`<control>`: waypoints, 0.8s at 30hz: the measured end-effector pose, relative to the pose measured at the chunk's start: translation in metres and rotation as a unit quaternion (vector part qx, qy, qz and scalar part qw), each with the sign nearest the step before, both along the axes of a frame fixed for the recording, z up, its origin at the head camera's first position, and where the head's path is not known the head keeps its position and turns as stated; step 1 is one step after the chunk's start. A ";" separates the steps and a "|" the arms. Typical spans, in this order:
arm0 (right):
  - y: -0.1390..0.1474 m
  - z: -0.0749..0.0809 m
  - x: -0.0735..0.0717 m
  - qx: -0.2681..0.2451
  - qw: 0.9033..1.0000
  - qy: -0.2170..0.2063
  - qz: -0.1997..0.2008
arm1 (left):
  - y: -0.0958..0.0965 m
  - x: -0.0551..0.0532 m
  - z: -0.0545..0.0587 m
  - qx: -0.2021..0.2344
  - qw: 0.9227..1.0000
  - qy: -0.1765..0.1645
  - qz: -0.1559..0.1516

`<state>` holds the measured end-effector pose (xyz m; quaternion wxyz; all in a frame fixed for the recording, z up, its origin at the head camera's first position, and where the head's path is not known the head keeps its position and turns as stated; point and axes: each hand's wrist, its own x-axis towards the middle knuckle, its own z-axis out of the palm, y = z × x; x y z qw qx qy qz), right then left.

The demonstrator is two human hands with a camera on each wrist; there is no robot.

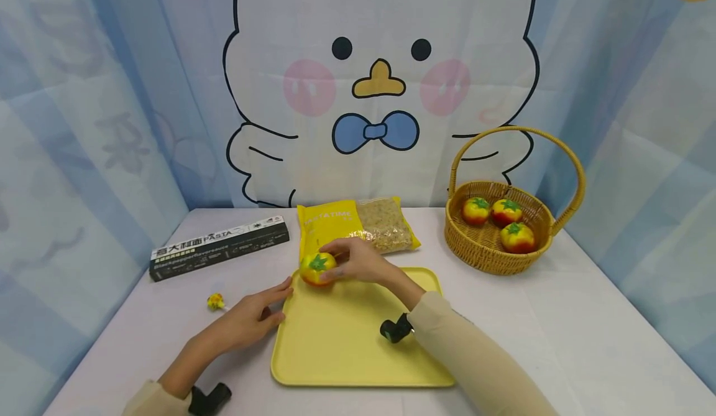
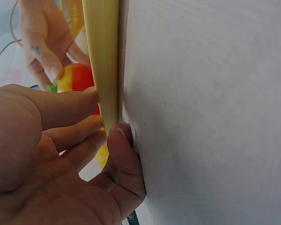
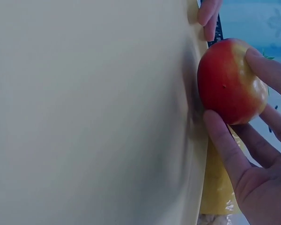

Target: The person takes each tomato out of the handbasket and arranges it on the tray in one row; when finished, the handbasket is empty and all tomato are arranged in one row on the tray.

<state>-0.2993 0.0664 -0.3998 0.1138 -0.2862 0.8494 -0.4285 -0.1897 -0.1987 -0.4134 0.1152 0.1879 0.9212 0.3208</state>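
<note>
At the far left corner of the yellow tray, my right hand grips a red-and-yellow tomato with a green leafy top. In the right wrist view the thumb and fingers span the tomato, low against the tray's rim. My left hand lies along the tray's left edge. Its fingertips touch the outside of the rim in the left wrist view, and one bent finger rests by the table surface.
Behind the tray lies a yellow pasta bag. A dark pasta box sits at the back left, with a small yellow wrapped lollipop in front. The wicker basket at right holds three similar tomatoes. Curtains enclose the table.
</note>
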 end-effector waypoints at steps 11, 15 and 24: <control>-0.010 -0.001 0.004 0.001 1.000 -0.009 -0.012 | 0.000 -0.001 -0.002 0.001 1.000 0.000 0.002; -0.012 0.000 0.004 0.004 1.000 -0.012 -0.016 | 0.000 0.000 -0.001 0.004 1.000 -0.006 0.006; -0.015 0.001 0.007 0.014 1.000 0.002 -0.011 | 0.001 0.001 -0.001 0.009 1.000 -0.013 0.008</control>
